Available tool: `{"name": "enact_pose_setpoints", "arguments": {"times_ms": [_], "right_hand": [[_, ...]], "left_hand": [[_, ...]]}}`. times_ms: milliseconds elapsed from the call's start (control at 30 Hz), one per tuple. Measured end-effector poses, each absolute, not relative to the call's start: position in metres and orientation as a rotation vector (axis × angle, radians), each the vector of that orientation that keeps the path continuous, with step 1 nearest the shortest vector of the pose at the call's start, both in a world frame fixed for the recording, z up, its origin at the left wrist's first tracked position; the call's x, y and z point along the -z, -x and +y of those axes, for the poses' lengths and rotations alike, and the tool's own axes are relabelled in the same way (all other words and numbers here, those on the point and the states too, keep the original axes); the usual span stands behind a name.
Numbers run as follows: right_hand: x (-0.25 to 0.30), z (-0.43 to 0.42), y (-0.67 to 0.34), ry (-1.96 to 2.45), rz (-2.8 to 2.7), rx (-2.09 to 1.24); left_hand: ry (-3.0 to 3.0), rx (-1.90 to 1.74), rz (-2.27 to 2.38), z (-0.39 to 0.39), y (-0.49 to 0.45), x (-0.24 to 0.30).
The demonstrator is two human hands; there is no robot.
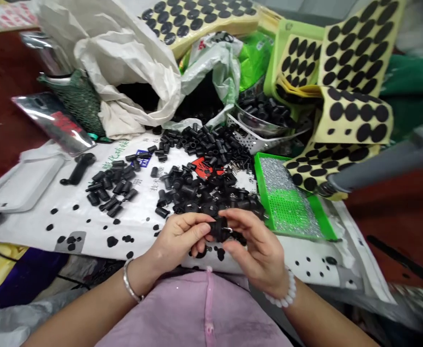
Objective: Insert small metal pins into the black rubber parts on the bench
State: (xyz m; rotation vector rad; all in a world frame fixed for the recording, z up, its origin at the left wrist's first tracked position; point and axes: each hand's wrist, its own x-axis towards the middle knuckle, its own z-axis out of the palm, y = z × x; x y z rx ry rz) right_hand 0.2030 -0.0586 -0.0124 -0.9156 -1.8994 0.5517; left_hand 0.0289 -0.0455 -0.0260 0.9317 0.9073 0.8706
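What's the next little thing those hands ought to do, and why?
Perhaps close the right hand on the shiny metal bit: it juts from the black part toward that hand, and the left hand pinches the part's other side, which should keep it steady.

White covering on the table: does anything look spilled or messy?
Small black dots are strewn along the near side of the white covering, unlike the rows on the yellowish sheets. I can't tell if they spilled.

The left hand (177, 241) and right hand (260, 248) partly hide the black piece (218, 231), the silver bits (275, 172) in the tray (262, 193) are too small to make out, and the blurred pole (381, 162) runs off the right edge.
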Motion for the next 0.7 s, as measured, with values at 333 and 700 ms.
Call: {"name": "enact_pose_setpoints", "arguments": {"times_ms": [333, 700], "right_hand": [[0.014, -0.055, -0.213, 0.777, -2.063, -0.367], [0.024, -0.056, -0.211, 0.838, -1.837, -0.411]], "left_hand": [[-0.859, -0.814, 0.954, -0.044, -0.032, 0.027], [-0.784, -0.826, 1.043, -0.048, -0.045, 0.016]]}}
